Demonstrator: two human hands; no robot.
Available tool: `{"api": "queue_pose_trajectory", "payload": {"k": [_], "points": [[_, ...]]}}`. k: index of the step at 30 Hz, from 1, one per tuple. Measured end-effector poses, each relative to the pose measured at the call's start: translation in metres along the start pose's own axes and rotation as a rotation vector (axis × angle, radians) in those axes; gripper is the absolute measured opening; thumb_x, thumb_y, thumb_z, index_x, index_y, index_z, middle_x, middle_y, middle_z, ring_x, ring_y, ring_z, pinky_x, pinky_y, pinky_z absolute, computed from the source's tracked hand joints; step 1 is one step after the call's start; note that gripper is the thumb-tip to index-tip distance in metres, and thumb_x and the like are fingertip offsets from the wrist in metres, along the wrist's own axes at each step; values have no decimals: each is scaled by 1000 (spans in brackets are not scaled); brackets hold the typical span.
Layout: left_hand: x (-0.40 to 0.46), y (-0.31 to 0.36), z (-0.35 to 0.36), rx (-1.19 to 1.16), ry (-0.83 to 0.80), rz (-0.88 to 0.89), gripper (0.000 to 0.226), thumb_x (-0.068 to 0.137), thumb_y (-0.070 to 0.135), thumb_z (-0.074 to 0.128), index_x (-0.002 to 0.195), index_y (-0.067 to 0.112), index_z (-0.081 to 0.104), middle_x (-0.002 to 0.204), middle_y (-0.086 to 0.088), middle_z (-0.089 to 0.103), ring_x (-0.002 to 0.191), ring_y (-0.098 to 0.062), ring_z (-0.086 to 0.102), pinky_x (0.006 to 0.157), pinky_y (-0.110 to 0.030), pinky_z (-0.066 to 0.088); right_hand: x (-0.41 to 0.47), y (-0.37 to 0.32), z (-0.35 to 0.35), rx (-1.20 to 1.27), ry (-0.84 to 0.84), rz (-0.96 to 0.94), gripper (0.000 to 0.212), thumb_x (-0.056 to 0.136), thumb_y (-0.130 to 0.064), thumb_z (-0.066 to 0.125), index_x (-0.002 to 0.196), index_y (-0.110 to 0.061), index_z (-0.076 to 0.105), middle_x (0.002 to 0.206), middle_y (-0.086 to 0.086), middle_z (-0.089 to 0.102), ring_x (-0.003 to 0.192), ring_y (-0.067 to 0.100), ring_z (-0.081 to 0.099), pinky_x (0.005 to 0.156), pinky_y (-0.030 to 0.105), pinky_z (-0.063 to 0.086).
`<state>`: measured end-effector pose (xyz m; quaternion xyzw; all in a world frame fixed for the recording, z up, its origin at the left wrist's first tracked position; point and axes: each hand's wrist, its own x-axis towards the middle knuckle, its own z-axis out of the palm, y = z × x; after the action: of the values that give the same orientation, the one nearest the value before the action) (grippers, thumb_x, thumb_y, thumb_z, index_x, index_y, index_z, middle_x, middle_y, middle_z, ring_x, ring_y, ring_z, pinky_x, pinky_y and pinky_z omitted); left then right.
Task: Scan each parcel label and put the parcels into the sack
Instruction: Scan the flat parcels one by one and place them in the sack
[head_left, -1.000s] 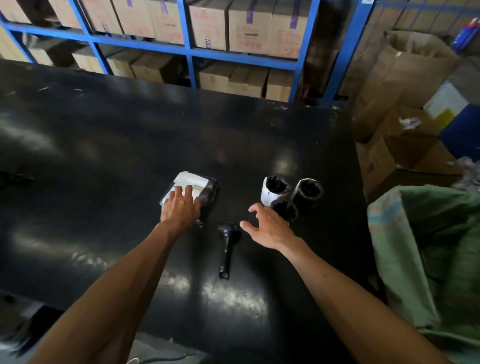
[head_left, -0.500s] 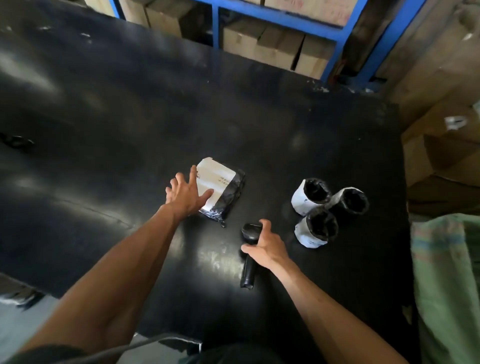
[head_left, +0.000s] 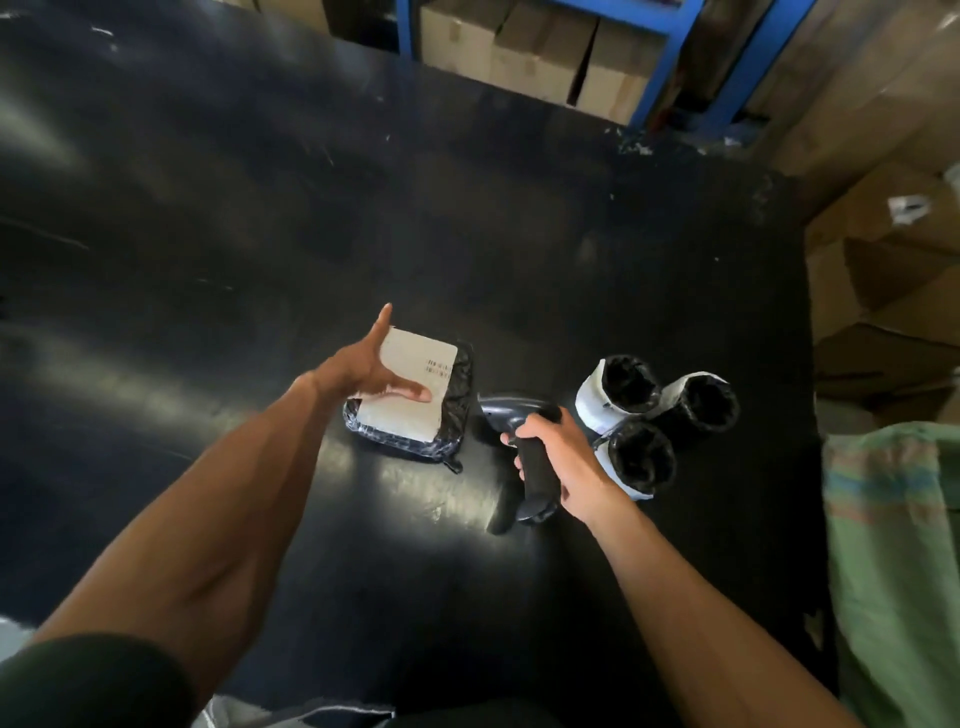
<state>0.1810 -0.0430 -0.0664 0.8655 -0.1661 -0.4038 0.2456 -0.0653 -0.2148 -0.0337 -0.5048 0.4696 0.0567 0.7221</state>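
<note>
We see a flat parcel (head_left: 415, 400) in black wrap lying on the black counter (head_left: 208, 218), toward the middle of it, its white label (head_left: 410, 387) facing up with a barcode near the label's right edge. The left hand (head_left: 363, 371) is spread open over the parcel's left side: the thumb lies across the label, the index finger points past the parcel's far left corner, and the grip closes on nothing. Whether the palm touches the parcel we cannot tell.

Just right of the parcel, the right hand (head_left: 561, 462) has its grip closed around the handle of a dark scanner (head_left: 519, 415). The scanner's head points toward the parcel and sits just beside its right edge.

Right of the scanner stand 3 rolls (head_left: 660, 415) in black wrap with white labels, clustered together and touching, nearer the counter's right edge. The nearest roll sits just beside the right hand.

Beyond the counter's right edge, at its near corner, is a green woven sack (head_left: 893, 545). Brown boxes (head_left: 519, 47) on blue shelving stand past the far edge.
</note>
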Motion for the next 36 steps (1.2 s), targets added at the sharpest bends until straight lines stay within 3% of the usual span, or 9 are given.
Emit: {"api": "queue_pose_trajectory", "payload": {"k": [5,9,15,20,26,30,34,36], "points": [[-29,4,19,16,176,97,115,58,55,91,151,51,23,129,-9,61,110,-30,59,96,-38,48,-17,-9,1,173,-102,-8,34,93,-2,52,126,-7,47,96,25,64,59,28,58,58,39,56],[-62,6,44,-9,364,136,101,57,57,89,143,50,37,110,-9,67,106,-32,63,87,-35,51,-36,-12,6,2,-43,-145,41,93,-2,47,129,-23,47,87,21,67,52,27,54,49,33,47],[-107,-5,74,-61,530,154,99,56,57,87,140,52,36,103,-6,65,94,-28,63,74,-30,45,-69,-9,18,-138,-12,-361,33,93,-31,63,123,-29,49,80,15,70,49,25,53,46,32,44],[-138,-11,83,-54,617,153,98,58,58,84,141,53,32,107,-7,63,97,-30,62,80,-35,49,-92,2,22,-287,0,-487,35,92,-57,62,118,-38,49,83,13,73,52,24,58,49,34,49],[-162,-16,86,-39,660,168,100,58,59,85,142,53,31,109,-8,63,100,-32,63,82,-39,52,-113,9,20,-353,13,-570,36,92,-58,60,117,-38,46,74,5,68,51,24,58,50,35,49],[-173,-16,91,-48,673,176,97,58,60,83,141,52,33,105,-6,62,95,-30,62,78,-36,50,-123,12,17,-330,-15,-575,32,95,-56,60,118,-37,48,85,12,72,54,24,59,50,35,50],[-180,-20,94,-60,664,166,96,56,62,82,139,53,34,100,-4,61,92,-29,63,76,-35,50,-126,16,17,-289,-16,-543,36,90,-57,64,118,-38,51,92,8,76,55,25,62,52,35,53],[-184,-23,96,-60,667,156,97,56,62,82,139,53,34,100,-4,60,93,-29,63,77,-35,50,-124,20,17,-271,-28,-525,37,88,-47,67,119,-38,50,94,10,75,55,25,61,53,36,53]]}}
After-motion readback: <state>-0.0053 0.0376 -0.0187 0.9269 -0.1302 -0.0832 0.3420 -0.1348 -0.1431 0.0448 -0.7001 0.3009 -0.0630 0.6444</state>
